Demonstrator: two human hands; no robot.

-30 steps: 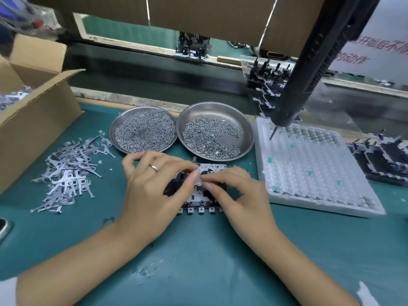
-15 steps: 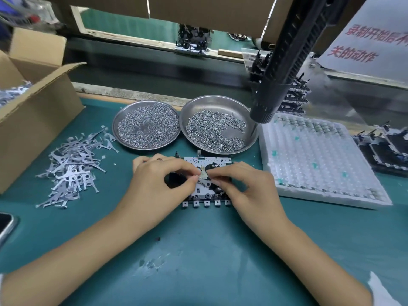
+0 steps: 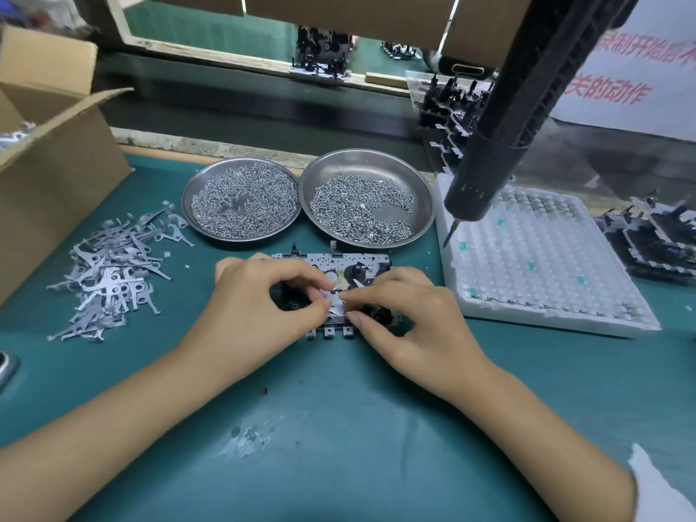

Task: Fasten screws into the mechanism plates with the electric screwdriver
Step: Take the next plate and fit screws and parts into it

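Screwdriver (image 3: 504,118) swung right (hanging); both hands' grip pinching small lever (image 3: 333,295) on mechanism plate (image 3: 324,262).

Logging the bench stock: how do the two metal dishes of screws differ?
The left dish is covered almost edge to edge with screws; the right dish shows bare metal along its far and right sides. The left dish looks flatter, the right dish deeper. The right dish lies nearer the hanging screwdriver. Both are round, shiny steel, side by side behind the plate.

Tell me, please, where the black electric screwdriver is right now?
In the head view, the black electric screwdriver hangs unheld at upper right, its bit above the left edge of the white plastic grid tray, beside the right steel screw dish.
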